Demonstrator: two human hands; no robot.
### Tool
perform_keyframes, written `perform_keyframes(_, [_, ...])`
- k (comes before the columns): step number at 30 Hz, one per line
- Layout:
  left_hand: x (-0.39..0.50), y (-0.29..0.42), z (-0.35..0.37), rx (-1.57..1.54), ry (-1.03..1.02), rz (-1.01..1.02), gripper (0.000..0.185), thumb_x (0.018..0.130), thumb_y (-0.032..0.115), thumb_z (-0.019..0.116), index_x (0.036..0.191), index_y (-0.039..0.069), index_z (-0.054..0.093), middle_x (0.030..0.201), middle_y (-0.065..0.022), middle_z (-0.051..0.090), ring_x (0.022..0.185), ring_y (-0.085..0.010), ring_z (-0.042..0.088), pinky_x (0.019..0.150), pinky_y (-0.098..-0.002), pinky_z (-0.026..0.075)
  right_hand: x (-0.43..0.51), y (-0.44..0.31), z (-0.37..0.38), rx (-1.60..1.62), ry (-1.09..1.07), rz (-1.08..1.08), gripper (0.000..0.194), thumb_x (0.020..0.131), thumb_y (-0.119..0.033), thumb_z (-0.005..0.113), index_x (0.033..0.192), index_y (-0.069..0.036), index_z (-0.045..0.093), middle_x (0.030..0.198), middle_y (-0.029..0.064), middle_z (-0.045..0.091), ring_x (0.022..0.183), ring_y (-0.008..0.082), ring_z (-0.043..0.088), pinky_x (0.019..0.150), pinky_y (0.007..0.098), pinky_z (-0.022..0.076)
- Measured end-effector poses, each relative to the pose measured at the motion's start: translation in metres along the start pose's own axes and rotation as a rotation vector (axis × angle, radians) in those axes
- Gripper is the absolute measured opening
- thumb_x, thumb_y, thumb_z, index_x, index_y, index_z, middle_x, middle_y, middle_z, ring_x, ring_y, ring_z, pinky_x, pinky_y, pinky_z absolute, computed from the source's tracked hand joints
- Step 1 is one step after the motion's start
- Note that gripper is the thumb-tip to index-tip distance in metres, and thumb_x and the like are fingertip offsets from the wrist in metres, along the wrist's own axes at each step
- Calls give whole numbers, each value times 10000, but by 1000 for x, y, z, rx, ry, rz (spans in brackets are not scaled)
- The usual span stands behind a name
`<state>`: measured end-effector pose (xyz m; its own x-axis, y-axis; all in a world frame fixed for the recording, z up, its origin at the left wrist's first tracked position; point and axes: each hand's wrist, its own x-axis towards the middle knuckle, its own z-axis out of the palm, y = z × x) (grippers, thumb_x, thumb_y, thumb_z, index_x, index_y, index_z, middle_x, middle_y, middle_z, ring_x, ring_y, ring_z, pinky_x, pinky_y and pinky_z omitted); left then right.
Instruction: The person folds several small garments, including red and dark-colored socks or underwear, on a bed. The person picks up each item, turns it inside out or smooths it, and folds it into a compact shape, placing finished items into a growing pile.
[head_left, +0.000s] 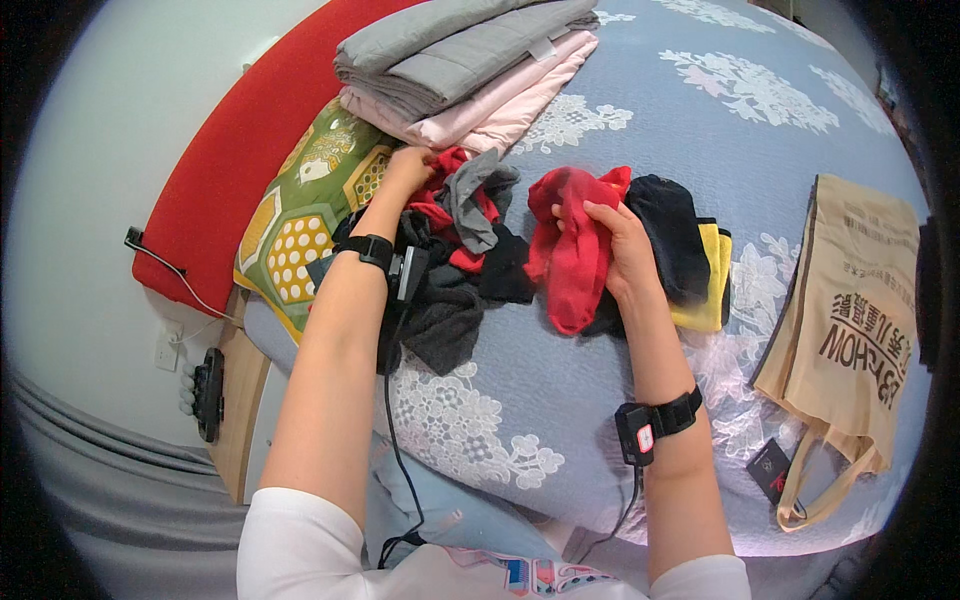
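A red sock (574, 255) hangs from my right hand (626, 244), with the thumb over its upper part. My left hand (409, 171) reaches into a heap of loose socks and touches red fabric (435, 204); its fingertips are partly hidden. A crumpled grey sock (476, 199) lies on that heap, with a dark grey sock (442, 322) on its near side. Just right of my right hand lies a black sock (667, 236), partly over folded yellow-and-black fabric (712, 277). More black fabric shows below the red sock.
Folded grey bedding (457, 60) tops pink bedding (510, 101) behind the heap. A green patterned pillow (315, 217) lies left, before the red headboard (232, 142). A beige tote bag (847, 300) and a small black tag (772, 472) rest on the blue bedspread (570, 382). Cables trail from both wrists.
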<state>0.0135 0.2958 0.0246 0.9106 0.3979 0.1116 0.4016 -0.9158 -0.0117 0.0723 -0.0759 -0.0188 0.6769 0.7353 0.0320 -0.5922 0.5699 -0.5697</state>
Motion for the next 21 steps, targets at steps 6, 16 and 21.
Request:
perform_keyframes(6, [-8,-9,-63,-279,460,-30,263,780,225,640,955,30,637,912,-192,663,877,-351,640,779,-415,494,0,2,-2,26,-8,13,276,862,-74,555,1115,35,561,997,201,667,852,267,659,800,358,533])
perform_keyframes(16, [-66,59,-240,-1110,578,-42,354,820,243,709,1087,32,613,981,-52,665,866,-154,637,773,-280,508,0,0,3,15,49,-8,205,851,-56,591,1046,3,606,971,105,673,843,200,658,779,335,541])
perform_keyframes(21, [-79,111,-250,-1325,304,0,356,844,265,687,1102,35,602,1017,-67,661,902,-149,643,764,-278,526,-11,-12,20,-40,34,-35,264,917,-224,555,1064,-11,611,985,92,674,857,192,653,778,325,527])
